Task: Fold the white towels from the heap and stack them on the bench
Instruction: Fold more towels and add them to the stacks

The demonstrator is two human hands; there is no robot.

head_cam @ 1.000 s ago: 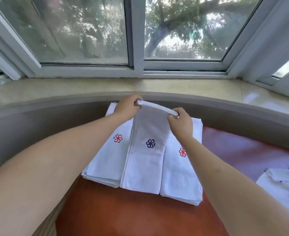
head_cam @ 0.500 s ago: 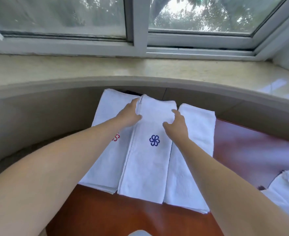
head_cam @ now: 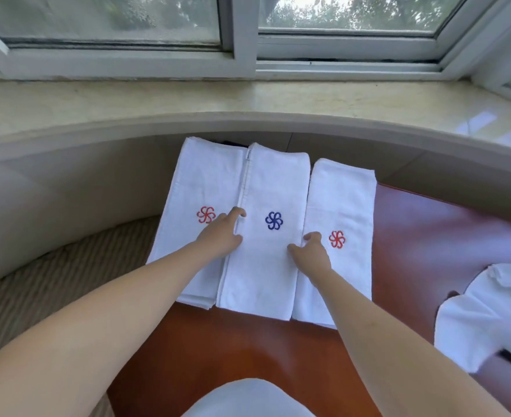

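Red-brown bench [head_cam: 242, 350]: three folded towel piles [head_cam: 263, 266] side by side; loose white heap [head_cam: 489, 320] at right edge.

The left hand [head_cam: 222, 236] is covering the seam between the left towel [head_cam: 198, 188] and the middle towel [head_cam: 273, 188], and its forearm is hiding that left towel's near right corner. The right forearm is hiding the near left corner of the right towel [head_cam: 343, 200]. Right of the towels, the heap [head_cam: 486, 314] is running off the frame's right edge.
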